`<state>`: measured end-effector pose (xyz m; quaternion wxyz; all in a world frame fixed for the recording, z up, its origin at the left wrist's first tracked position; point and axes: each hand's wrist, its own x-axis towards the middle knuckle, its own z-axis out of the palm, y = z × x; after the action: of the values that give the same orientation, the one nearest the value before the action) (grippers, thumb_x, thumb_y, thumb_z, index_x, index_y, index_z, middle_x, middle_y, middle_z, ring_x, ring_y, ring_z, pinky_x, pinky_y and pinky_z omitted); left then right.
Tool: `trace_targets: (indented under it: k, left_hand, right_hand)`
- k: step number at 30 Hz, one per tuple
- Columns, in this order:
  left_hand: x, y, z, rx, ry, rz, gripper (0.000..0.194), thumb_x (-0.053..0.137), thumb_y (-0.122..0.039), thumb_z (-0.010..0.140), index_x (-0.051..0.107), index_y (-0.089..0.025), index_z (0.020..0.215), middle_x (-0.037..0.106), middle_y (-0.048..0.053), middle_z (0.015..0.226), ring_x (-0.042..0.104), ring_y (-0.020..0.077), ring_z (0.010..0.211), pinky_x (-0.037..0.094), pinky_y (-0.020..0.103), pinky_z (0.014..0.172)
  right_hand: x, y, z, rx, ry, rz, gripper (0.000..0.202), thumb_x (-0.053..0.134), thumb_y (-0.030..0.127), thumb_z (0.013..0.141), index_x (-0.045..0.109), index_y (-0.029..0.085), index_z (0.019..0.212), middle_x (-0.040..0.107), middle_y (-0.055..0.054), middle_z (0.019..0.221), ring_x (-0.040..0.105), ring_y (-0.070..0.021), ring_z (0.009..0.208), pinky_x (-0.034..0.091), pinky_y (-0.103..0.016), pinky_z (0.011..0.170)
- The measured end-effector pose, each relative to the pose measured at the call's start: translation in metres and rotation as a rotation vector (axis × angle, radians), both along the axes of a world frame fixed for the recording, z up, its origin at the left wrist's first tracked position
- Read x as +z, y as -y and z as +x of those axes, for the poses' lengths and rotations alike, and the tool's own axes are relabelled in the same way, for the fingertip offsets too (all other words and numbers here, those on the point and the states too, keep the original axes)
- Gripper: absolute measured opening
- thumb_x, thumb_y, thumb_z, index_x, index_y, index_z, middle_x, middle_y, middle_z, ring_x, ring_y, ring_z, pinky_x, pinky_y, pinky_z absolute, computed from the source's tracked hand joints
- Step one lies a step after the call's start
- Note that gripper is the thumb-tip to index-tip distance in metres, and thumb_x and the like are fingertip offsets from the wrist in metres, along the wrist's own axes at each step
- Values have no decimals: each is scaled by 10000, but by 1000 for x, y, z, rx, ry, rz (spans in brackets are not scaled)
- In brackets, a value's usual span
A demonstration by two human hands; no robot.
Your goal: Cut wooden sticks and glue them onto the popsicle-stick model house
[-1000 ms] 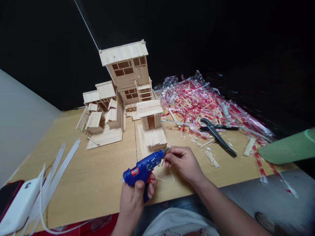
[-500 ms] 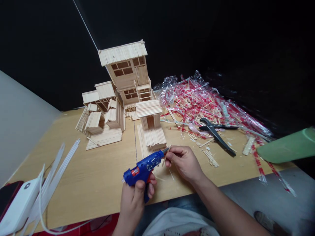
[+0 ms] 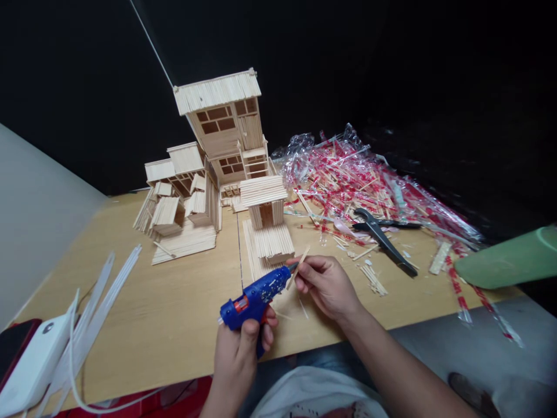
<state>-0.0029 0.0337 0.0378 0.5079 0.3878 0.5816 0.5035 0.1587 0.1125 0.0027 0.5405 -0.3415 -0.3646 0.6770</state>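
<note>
My left hand [image 3: 243, 348] is wrapped round the handle of a blue hot glue gun [image 3: 256, 296], its nozzle pointing up and to the right. Between the thumb and fingers of my right hand [image 3: 324, 284] is a short, thin wooden stick [image 3: 301, 264], held slanted at the nozzle's tip. Whether the nozzle touches the stick I cannot tell. Just beyond the tip stands a small stick-built block with a roofed gate [image 3: 263, 194], part of a model house [image 3: 221, 125] made of pale wooden sticks. Its low side section [image 3: 183, 203] stands to the left.
Loose sticks and red-printed clear wrappers [image 3: 348, 174] are heaped at the back right. Dark-handled pliers [image 3: 385, 241] lie before them, near a green cylinder [image 3: 509, 258]. Clear glue sticks [image 3: 108, 302], a white box-shaped device [image 3: 37, 363] and a cable are at the left.
The stick in my right hand has turned and now shows more of its length past the nozzle. The glue gun has shifted very slightly to the right.
</note>
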Motion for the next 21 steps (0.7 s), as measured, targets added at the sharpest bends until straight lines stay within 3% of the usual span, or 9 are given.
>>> trace_targets:
  k: [7,21]
  left_hand:
    - [-1,0,0,-19,-10,10,709,603,-789,686,713,-94,767,654,74,653,536,97,485,409,185,435]
    - [-3,0,0,-39,-17,-9,707,608,-785,684,707,-90,764,643,71,639,533,105,486,411,192,434]
  right_hand:
    - [0,-2,0,-26,0,8,330,801,459,742,738,148,652,577,5,513,437,-68,456,308,-204,448]
    - [-3,-4,-1,-96,-128,-22,241,830,419,719,784,183,747,582,5,515,404,-55,451,240,-203,436]
